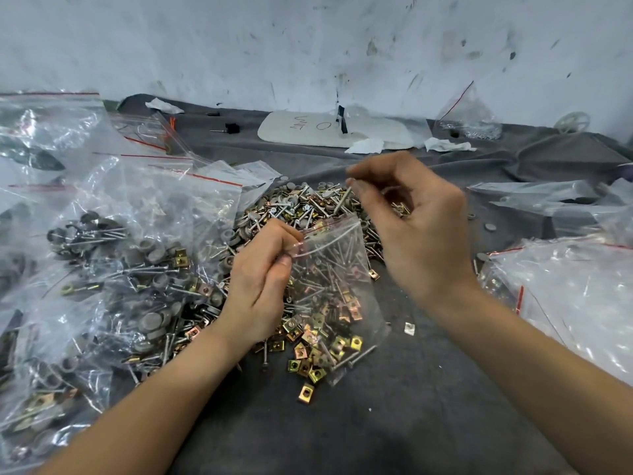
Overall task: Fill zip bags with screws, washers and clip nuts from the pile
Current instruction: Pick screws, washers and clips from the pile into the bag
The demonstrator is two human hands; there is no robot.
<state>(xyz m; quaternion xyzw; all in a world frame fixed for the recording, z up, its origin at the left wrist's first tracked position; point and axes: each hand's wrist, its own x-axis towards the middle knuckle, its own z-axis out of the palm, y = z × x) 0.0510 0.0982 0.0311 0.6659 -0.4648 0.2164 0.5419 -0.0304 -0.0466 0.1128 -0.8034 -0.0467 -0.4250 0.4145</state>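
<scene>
Far left: heap of filled bags, a good few, each showing screws, grey washers and clip nuts. So a fair share of the job looks done.

Left hand: thumb and fingers pinch the near lip of the open bag, holding its mouth up. The bag stands on the cloth, leaning on the pile. Inside are many screws and a layer of clip nuts at the bottom. I can't make out washers in it, so I'd judge this one part-filled.

The pile, behind and under the bag, is large, with all three part types in it. Plenty left to pack.

Loose clip nuts lie scattered on the cloth in front of the bag.

Right hand: above and just right of the bag mouth, fingers curled, thumb and forefinger pinching a screw. Can't tell whether the palm holds more parts.

Far right: right-side bags, mostly empty-looking, and one near the wrist has some parts in it. Supply for many more rounds.
</scene>
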